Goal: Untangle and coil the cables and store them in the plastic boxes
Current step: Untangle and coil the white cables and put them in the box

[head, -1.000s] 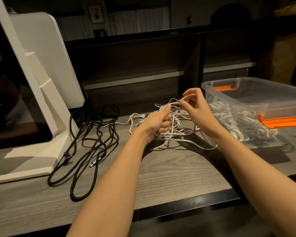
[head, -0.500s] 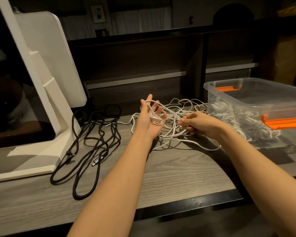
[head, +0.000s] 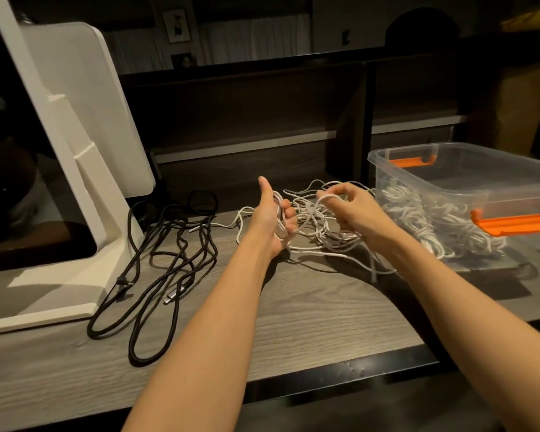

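White cable tangle (head: 321, 226): strand now lifted, pinched by right hand (head: 353, 210); loops draped over opened left hand (head: 272, 219) (previously clenched); coiling begun.

1. A desk (head: 309, 319) runs across the view, and everything else rests on it.
2. A monitor stand (head: 75, 182) sits at the far left.
3. A loose cable (head: 169, 260) sprawls just right of the stand's base, its plug near the middle of the loops.
4. A tangle of thin cables (head: 321, 226) lies right of that, toward the back of the desk.
5. The left hand (head: 270, 216) is at the tangle's left edge, with strands across its palm.
6. The right hand (head: 353, 210) is over the tangle's right side, with a strand looped over its fingers.
7. A plastic box (head: 480, 194) stands at the far right, just beside the tangle.
8. A heap of coiled cables (head: 430, 219) lies inside the box.
9. A shelf unit (head: 262, 113) stands behind the desk.
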A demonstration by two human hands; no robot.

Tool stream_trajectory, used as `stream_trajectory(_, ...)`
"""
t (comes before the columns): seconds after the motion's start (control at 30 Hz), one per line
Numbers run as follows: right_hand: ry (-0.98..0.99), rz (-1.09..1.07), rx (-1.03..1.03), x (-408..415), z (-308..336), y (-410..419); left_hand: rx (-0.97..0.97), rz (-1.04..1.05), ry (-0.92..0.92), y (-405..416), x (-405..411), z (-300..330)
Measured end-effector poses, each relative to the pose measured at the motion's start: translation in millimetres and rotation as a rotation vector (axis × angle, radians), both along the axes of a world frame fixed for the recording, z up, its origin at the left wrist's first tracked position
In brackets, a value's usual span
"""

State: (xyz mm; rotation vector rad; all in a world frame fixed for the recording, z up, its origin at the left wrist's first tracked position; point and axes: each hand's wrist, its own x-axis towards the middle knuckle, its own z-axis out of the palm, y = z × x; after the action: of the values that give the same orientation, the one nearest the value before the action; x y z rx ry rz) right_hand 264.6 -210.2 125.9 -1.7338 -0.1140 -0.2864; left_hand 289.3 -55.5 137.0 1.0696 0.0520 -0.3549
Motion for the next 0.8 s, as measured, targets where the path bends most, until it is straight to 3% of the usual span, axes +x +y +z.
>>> stream_trajectory(0.17,-0.137,0.147,-0.134,-5,1,8,0.522,-0.115,-0.263,-5,-4,-6)
stream_trajectory(0.27,-0.154,0.160,-0.120,-4,3,6,0.671,-0.207,-0.369,-11,-9,-7)
stream_trajectory(0.43,-0.163,0.084,0.010,1,2,-1,0.529,-0.496,-0.322,-12,-8,-8)
stream_trajectory(0.5,-0.150,0.024,0.006,3,0,-1,0.464,-0.515,-0.329,-8,-6,-7)
stream_trajectory(0.63,-0.114,0.092,-0.019,4,0,-8,0.367,-0.292,-0.346,-3,-1,-9)
stream_trajectory(0.8,-0.036,0.202,-0.258,4,-4,-12,0.165,0.047,-0.223,4,8,-11)
